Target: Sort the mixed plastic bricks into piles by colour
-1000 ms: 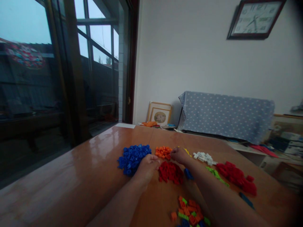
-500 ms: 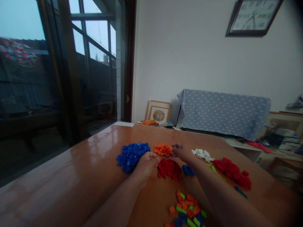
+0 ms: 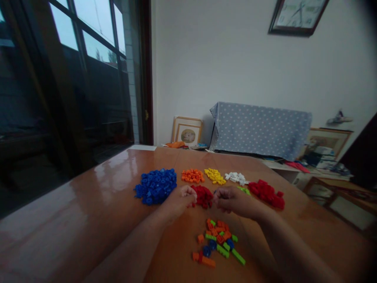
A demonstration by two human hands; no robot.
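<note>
Back swings the right hand (image 3: 232, 201) from the orange blocks (image 3: 192, 175), now right of the middle red pile (image 3: 203, 195); left hand (image 3: 180, 199) at its left. Both curl narrow, holding what, can't tell. Clock (image 3: 299, 17) numerals beyond it: blurred.

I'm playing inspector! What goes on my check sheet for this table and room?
Surface: table, shiny, with reflections.
Things: blue pile, orange pile, yellow pile, white pile, green pile, middle red pile, right red pile; mixed pile nearest.
Clutter: white sheet at the table's far left corner.
Hands: left hand by the middle red pile's left, right hand by its right; can't tell if either holds anything.
Cables: nothing seen on the table.
Surroundings: glass door, clock, spotted cloth.
</note>
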